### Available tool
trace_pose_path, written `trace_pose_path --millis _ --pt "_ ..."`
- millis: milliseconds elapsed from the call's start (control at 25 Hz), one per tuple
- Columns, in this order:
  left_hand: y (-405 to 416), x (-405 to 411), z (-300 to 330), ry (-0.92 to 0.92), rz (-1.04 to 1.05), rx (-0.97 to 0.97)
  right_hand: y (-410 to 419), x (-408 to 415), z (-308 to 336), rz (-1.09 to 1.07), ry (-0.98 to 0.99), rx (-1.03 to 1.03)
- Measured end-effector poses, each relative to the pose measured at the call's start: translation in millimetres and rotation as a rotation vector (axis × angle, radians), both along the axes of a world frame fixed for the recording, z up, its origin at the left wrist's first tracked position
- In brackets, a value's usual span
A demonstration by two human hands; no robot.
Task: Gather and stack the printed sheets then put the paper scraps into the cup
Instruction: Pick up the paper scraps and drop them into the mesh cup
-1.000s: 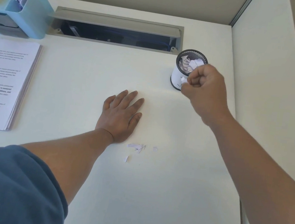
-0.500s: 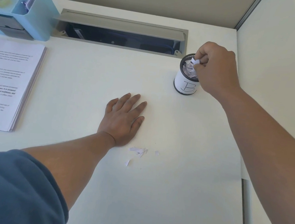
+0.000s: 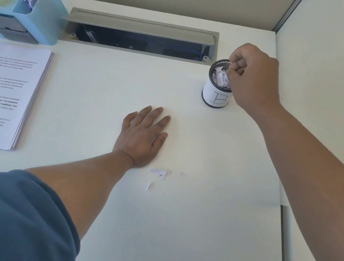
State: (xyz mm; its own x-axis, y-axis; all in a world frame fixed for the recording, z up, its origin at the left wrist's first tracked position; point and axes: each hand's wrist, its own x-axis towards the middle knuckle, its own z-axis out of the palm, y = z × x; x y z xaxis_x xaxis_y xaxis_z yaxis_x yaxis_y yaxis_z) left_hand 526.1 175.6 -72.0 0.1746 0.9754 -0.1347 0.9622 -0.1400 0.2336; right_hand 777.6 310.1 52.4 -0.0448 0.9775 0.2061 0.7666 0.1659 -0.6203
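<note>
Scraps [image 3: 221, 78] fill the cup [image 3: 213, 95], a mesh pot with a white label marked "B", which stands on the desk [image 3: 177, 227]. Over the cup's rim, on its right, the right hand [image 3: 253, 79] hovers with fingers curled in; whether they pinch anything cannot be told. Left of the cup and nearer the person, the left hand [image 3: 142, 136] lies flat, fingers spread, holding nothing. More torn bits [image 3: 161, 173] lie just behind its wrist. Far left of the cup sits the sheet stack [image 3: 6, 94], squared.
</note>
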Motion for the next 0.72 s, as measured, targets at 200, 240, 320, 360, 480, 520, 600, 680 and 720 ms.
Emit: trace_pose_path --millis 200,240,320,360,480,520,600,680,720 --pt "1 0 0 0.016 0.003 -0.005 -58 -17 -17 0.124 0.111 -0.043" --pt "1 1 0 0.016 0.003 -0.006 -75 -21 -24 0.186 0.099 -0.109" --pt "0 1 0 0.015 0.006 -0.008 -105 -24 -39 0.311 0.01 -0.297" --pt "0 1 0 0.015 0.006 -0.007 -119 -25 -46 0.361 -0.043 -0.4" --pt "1 1 0 0.018 0.004 -0.002 -151 -25 -64 0.425 -0.147 -0.59" --pt "1 1 0 0.015 0.004 -0.001 -160 -27 -70 0.429 -0.172 -0.6" --pt "0 0 1 0.006 0.003 0.003 -178 -33 -79 0.426 -0.192 -0.56" --pt "0 1 1 0.007 0.003 0.001 -192 -43 -82 0.419 -0.162 -0.507" --pt "0 1 1 0.01 0.003 -0.002 -198 -49 -82 0.423 -0.139 -0.489"
